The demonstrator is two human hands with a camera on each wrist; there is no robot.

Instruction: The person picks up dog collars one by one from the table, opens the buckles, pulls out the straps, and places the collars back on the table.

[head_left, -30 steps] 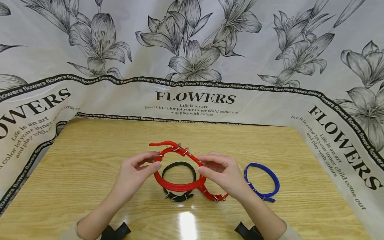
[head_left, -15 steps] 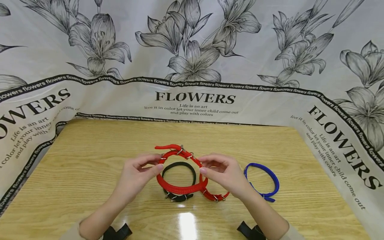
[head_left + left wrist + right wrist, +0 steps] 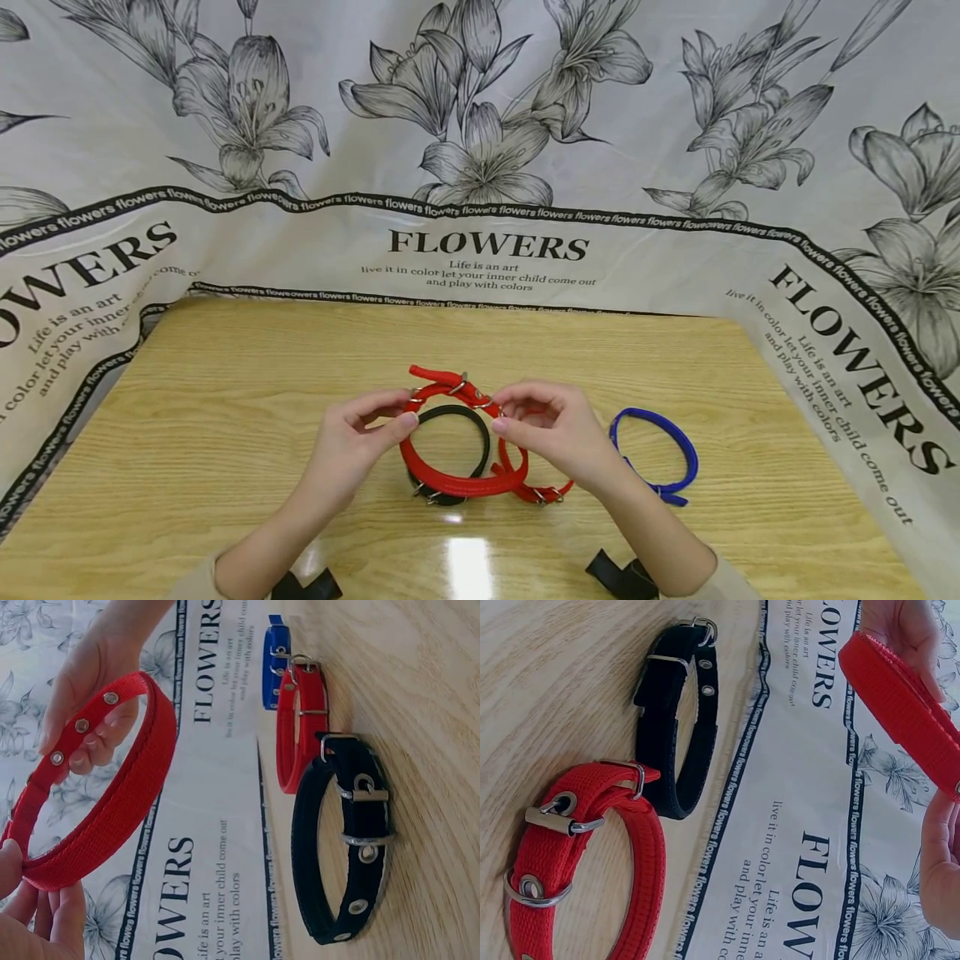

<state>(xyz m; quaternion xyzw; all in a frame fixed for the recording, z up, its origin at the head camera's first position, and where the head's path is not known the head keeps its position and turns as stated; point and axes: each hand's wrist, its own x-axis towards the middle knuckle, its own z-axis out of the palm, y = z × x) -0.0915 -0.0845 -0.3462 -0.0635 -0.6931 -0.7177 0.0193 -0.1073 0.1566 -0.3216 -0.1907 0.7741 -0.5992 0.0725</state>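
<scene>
One white cloth (image 3: 480,158), printed with black line-drawn flowers, fills the upper half of the head view; one wood-grain table (image 3: 225,358) fills the lower half. At centre, the left hand (image 3: 354,442) and right hand (image 3: 558,433) pinch opposite sides of one raised red collar (image 3: 461,485), thumb against fingers. Its buckle and free strap end stand above the grip, its broad woven, stitched band hanging below and between the hands. Three further looped collars rest on the table: one black collar (image 3: 306,855) at centre, a second red collar (image 3: 540,859) just right of it, one blue collar (image 3: 687,454) at right. Three round metal eyelets (image 3: 82,726) show on the held strap.
</scene>
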